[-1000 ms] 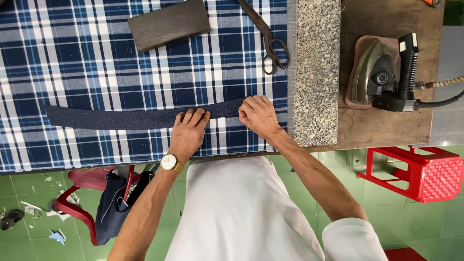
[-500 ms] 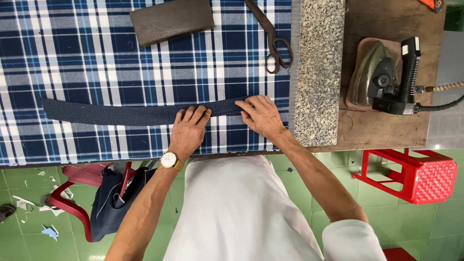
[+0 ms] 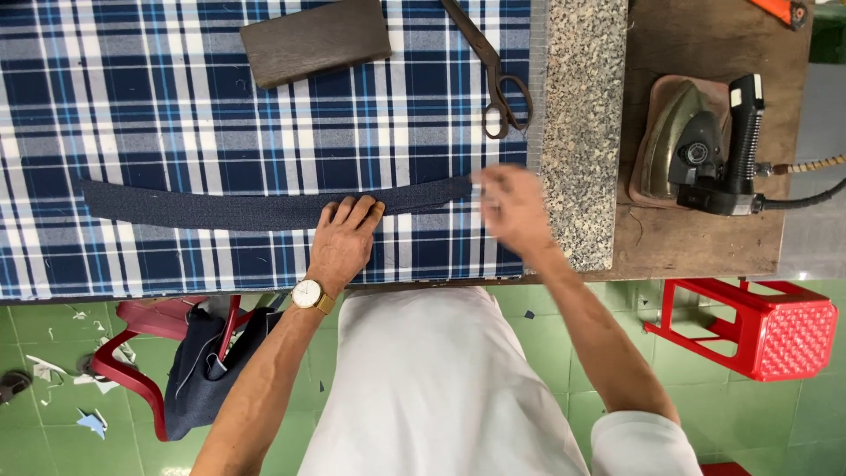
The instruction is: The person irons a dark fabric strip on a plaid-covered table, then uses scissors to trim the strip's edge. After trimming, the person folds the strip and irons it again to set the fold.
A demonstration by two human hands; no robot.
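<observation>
A long dark navy fabric strip lies across the blue plaid cloth that covers the table. My left hand lies flat with its fingertips pressing the strip's near edge; a gold watch is on that wrist. My right hand is blurred, lifted just past the strip's right end, near the granite slab. It holds nothing that I can see.
Large scissors and a dark wooden block lie on the plaid at the back. An iron rests on a pad on the wooden table at right. Red stools stand on the green tiled floor, one with dark cloth.
My right hand has left the strip's right end and moved right toward the granite slab. My left hand stays pressed on the strip.
</observation>
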